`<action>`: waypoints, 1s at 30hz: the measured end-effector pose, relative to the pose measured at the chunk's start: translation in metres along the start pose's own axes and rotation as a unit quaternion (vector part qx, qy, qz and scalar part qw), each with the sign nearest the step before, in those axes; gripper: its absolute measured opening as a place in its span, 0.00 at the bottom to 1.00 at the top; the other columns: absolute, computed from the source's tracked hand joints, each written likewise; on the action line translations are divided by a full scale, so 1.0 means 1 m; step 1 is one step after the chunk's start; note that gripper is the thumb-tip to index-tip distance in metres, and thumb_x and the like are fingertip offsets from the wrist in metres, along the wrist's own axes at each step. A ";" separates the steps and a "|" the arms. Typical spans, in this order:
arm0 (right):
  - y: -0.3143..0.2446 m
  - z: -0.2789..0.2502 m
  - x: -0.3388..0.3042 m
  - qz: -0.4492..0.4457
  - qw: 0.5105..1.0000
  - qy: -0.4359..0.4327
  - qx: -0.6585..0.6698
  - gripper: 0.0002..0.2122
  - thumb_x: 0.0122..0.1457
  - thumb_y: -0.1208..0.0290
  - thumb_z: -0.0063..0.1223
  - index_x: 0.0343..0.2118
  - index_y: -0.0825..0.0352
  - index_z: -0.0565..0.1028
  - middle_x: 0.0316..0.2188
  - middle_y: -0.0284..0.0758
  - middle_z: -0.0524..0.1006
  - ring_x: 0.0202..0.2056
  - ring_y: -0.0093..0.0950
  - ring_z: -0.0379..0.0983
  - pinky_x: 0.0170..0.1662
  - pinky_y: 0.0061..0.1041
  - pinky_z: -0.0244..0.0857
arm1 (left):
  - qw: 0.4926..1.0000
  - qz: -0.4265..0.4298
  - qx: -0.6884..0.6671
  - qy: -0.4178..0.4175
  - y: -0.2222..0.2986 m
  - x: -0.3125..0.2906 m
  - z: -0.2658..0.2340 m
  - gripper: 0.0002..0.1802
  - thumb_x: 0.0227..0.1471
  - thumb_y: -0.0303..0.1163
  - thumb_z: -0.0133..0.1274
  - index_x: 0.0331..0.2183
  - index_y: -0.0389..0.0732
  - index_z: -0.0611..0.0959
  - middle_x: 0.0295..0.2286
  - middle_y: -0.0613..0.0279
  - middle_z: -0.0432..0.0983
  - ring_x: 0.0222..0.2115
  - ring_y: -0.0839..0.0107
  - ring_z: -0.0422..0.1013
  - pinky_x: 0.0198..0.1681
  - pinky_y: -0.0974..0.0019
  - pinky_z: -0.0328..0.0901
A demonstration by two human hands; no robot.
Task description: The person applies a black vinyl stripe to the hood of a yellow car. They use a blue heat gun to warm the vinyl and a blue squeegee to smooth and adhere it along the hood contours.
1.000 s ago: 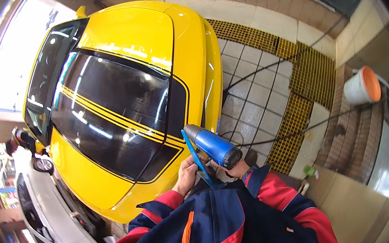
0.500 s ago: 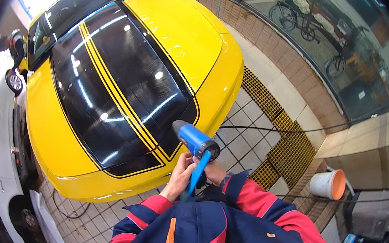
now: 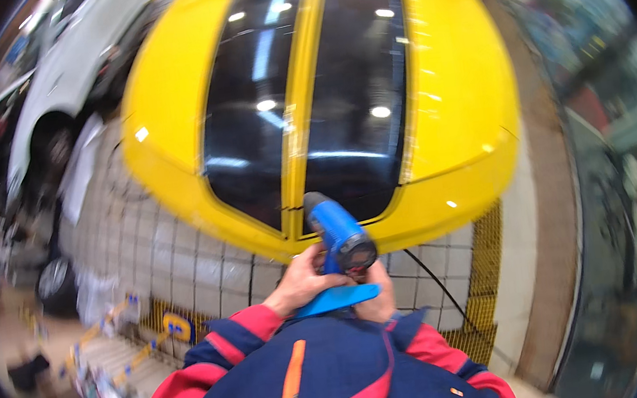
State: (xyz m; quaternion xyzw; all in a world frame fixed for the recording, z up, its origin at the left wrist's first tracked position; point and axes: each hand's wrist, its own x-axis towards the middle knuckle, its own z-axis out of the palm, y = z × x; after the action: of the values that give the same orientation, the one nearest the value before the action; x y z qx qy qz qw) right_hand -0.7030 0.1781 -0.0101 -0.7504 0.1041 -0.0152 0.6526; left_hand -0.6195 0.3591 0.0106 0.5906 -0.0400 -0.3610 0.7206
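Note:
A blue heat gun point(image 3: 340, 232) with a dark nozzle is held upright in front of my chest, its nozzle toward the yellow car point(image 3: 460, 128). My left hand point(image 3: 301, 283) closes around its handle from the left. On the other side my right hand point(image 3: 379, 296) is closed against the handle, its fingers partly hidden. A flat blue strip, like a squeegee blade point(image 3: 338, 300), lies nearly level below the gun, between both hands; I cannot tell which hand grips it. Just beyond the nozzle is the car's glossy black panel point(image 3: 352, 148) with yellow stripes.
At the left stands a white car point(image 3: 66, 55), with a loose wheel point(image 3: 55, 284) nearby. A dark cable point(image 3: 438, 280) crosses the tiled floor beside yellow grating point(image 3: 486, 258). A glass wall point(image 3: 614, 244) runs along the right. Much of the surroundings is blurred.
My view has swung, so the car stands straighter and farther right. The blue strip has turned from steeply slanted to nearly level. The heat gun stays between my hands.

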 end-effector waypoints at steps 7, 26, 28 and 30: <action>-0.020 -0.069 0.002 0.124 0.950 -0.287 -0.009 0.18 0.59 0.63 0.73 0.46 0.68 0.79 0.34 0.38 0.86 0.33 0.27 0.85 0.39 0.28 0.78 | 0.901 0.154 0.124 0.386 -0.036 0.012 0.088 0.39 0.51 0.36 0.73 0.59 0.33 0.74 0.40 0.51 0.84 0.40 0.67 0.81 0.43 0.63 0.74; 0.002 -0.194 0.065 0.186 0.953 -0.157 0.178 0.15 0.70 0.57 0.61 0.48 0.60 0.71 0.36 0.31 0.78 0.36 0.24 0.76 0.41 0.28 0.76 | 0.916 0.100 -0.215 0.325 -0.089 -0.084 0.020 0.30 0.51 0.20 0.64 0.56 0.34 0.78 0.38 0.61 0.81 0.32 0.70 0.79 0.37 0.67 0.74; 0.011 -0.213 0.092 0.207 0.953 -0.130 0.177 0.12 0.70 0.61 0.59 0.48 0.59 0.71 0.35 0.29 0.77 0.36 0.22 0.73 0.38 0.25 0.70 | 0.920 0.096 -0.267 0.271 -0.086 -0.087 0.040 0.28 0.53 0.24 0.66 0.55 0.33 0.79 0.36 0.61 0.81 0.29 0.70 0.78 0.34 0.67 0.73; 0.020 -0.220 0.126 0.235 0.958 -0.098 0.131 0.12 0.69 0.64 0.58 0.50 0.60 0.73 0.38 0.31 0.79 0.38 0.24 0.75 0.39 0.24 0.72 | 0.921 0.090 -0.298 0.235 -0.082 -0.074 0.063 0.28 0.54 0.25 0.66 0.55 0.33 0.79 0.36 0.61 0.81 0.29 0.71 0.78 0.34 0.67 0.73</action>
State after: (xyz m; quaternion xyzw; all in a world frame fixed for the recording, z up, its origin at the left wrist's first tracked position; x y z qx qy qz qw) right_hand -0.6173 -0.0618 -0.0110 -0.6104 0.2097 0.1984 0.7376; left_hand -0.7436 0.3456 -0.0153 0.4105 0.1870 -0.1411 0.8812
